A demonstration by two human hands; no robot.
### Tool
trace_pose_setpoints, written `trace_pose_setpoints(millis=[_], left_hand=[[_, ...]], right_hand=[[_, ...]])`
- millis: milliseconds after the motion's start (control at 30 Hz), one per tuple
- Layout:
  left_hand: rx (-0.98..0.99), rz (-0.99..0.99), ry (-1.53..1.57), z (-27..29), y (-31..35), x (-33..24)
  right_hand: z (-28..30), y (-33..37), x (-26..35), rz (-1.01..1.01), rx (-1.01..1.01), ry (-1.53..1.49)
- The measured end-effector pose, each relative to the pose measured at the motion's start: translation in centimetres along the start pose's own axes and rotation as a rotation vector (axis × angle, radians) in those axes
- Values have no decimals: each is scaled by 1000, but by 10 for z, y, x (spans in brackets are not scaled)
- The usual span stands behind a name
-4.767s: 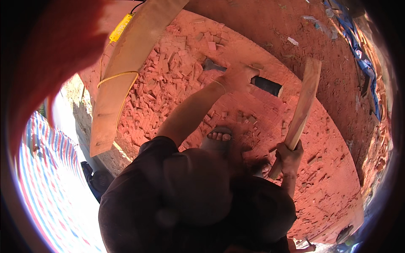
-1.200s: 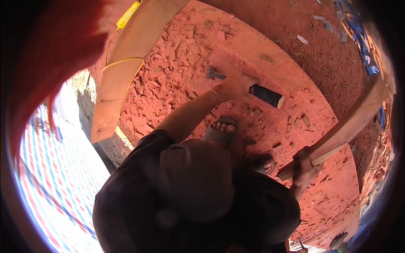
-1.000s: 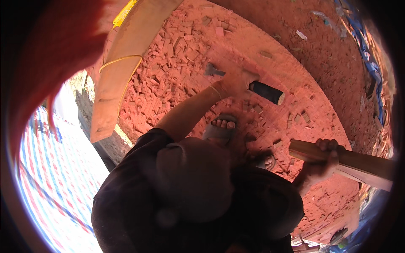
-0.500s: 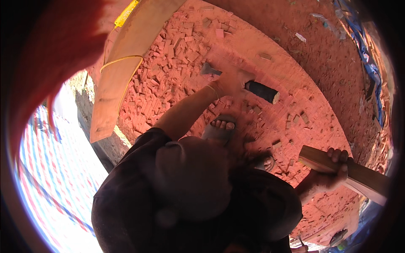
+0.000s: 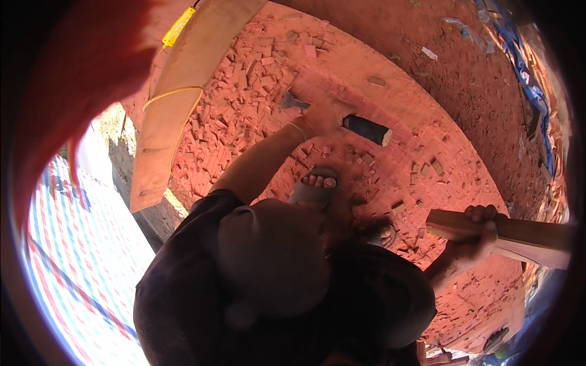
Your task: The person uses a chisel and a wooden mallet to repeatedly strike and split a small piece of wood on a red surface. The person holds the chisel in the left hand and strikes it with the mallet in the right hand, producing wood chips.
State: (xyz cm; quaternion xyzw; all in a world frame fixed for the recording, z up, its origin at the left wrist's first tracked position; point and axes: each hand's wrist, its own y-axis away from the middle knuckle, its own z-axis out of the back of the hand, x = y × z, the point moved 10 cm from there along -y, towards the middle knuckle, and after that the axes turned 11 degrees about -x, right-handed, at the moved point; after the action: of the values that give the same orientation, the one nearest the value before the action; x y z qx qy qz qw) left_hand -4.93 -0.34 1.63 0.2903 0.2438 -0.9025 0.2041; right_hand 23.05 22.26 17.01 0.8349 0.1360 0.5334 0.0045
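1. Red-dusted slab (image 5: 354, 67) w/ a long curved edge fills most of the view; brown-red ground (image 5: 464, 91) beyond it, upper R, w/ scraps & a crumpled blue sheet (image 5: 534, 97) nr the rim.
2. Wood chips (image 5: 244, 91) lie thick on the slab's upper-L part, sparser toward lower R.
3. L hand (image 5: 326, 116) is down at the slab, approx. mid-view, closed round the mid part of a hatchet-like tool (image 5: 366, 129). Grey flared head sticks out on the L side of the fist, black-wrapped handle w/ pale wood end on the R. Individual fingers hard to make out (dust, same tone). Thin band at the wrist.
4. R hand (image 5: 479, 235) is well apart, far R, clamped on a wooden board (image 5: 531, 232): fingers curled over the top edge, no gap seen btwn palm & wood. Board's near end sits over the slab; other end runs off into the dark rim. Top brown, lower face paler.
5. Feet: one sandalled foot (image 5: 318, 182) below the L hand, the other foot (image 5: 386, 235) partly in shadow, btwn dark-clothed legs & chips.
6. Upper L: long curved plank (image 5: 177, 104) w/ yellow cord (image 5: 174, 89) across it, yellow box (image 5: 178, 27) beside its top end. Lower L: striped tarp (image 5: 79, 256), red/white/blue, v. bright.
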Motion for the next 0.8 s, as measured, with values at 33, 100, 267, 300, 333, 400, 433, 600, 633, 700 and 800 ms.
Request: trace_pose_setpoints(millis=[33,100,267,300,333,400,433,600,633,700,800], left_hand=[[25,35,17,-6,1,6],[-5,62,34,-6,1,17],[343,439,-457,52,55,95],[152,477,-380,90,63,94],[85,520,-284,123,77,98],[98,559,-183,145,103,87],[106,448,-152,148,101,70],[43,61,80,78,39,-14],[31,55,112,60,21,-21],[-37,-12,152,40,-13,-32],[-55,-72,115,25,-44,-32]], right_hand=[[-12,7,4,59,-6,-90],[-44,37,-46,-72,267,-77],[33,97,-202,-140,694,1346],[50,109,-208,-176,735,1388],[60,110,-206,-160,741,1420],[77,118,-194,-412,621,1253],[76,122,-193,-563,606,1181],[23,63,-128,-391,228,879],[9,52,-112,-298,252,757],[6,25,-75,-115,207,617],[26,-8,-11,189,177,495]])
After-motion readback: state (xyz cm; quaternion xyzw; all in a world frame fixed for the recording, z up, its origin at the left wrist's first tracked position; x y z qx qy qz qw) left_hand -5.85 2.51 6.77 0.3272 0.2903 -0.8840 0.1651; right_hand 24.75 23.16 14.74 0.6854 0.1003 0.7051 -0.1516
